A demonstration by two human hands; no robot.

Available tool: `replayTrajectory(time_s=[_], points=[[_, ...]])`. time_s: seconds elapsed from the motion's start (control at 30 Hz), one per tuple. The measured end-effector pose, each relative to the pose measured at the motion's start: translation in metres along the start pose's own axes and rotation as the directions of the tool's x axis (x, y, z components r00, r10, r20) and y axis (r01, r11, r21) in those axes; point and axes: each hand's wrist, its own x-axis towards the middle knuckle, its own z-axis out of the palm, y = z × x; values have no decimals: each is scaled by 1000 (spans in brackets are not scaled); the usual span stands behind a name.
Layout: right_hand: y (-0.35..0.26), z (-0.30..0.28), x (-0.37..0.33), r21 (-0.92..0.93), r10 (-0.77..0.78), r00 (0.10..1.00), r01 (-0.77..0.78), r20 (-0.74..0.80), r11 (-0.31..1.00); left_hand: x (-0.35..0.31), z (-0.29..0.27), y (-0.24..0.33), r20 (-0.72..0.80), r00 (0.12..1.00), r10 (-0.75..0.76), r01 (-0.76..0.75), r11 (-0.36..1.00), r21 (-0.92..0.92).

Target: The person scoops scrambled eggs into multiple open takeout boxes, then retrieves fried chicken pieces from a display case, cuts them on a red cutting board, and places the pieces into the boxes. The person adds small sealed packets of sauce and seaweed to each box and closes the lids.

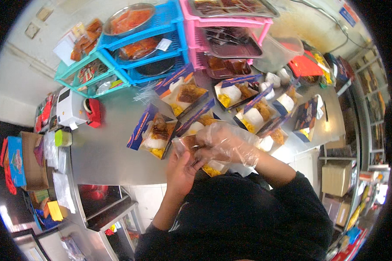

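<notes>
A small clear plastic packet of brown sauce (188, 142) is pinched between my two hands, above the near side of the metal table. My bare left hand (181, 170) closes on its near left side. My right hand (224, 142), in a loose clear plastic glove, grips it from the right with fingers bent. Partly hidden under my hands is a meal box with yellow food (214, 168). To the left stands an open box (157, 135) with white rice, yellow food and a piece covered in brown sauce. Behind it, another sauced box (187, 95) stands open.
Several more open boxes, such as one with rice and fried food (253, 115), crowd the right of the steel table (104, 152). Blue tiered trays (163, 41) and a pink rack (196, 35) line the back. A tape dispenser (92, 112) and white machine (70, 108) stand left.
</notes>
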Motion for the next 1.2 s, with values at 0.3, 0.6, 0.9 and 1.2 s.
replayTrajectory(time_s=[0.3, 0.6, 0.9, 1.2], points=[[10, 6, -119, 219, 486, 874, -469, -26, 856, 7, -13, -3, 83, 984, -158, 158, 987, 10], [-12, 39, -106, 313, 466, 812, -368, -351, 876, 0, 16, -30, 190, 955, -228, 222, 974, 52], [54, -55, -85, -232, -92, 899, -11, -429, 973, 28, 62, -47, -21, 998, 61, -58, 989, 137], [184, -132, -60, -400, -74, 906, -110, -418, 910, 81, 116, -107, 136, 981, 140, -194, 613, 766]])
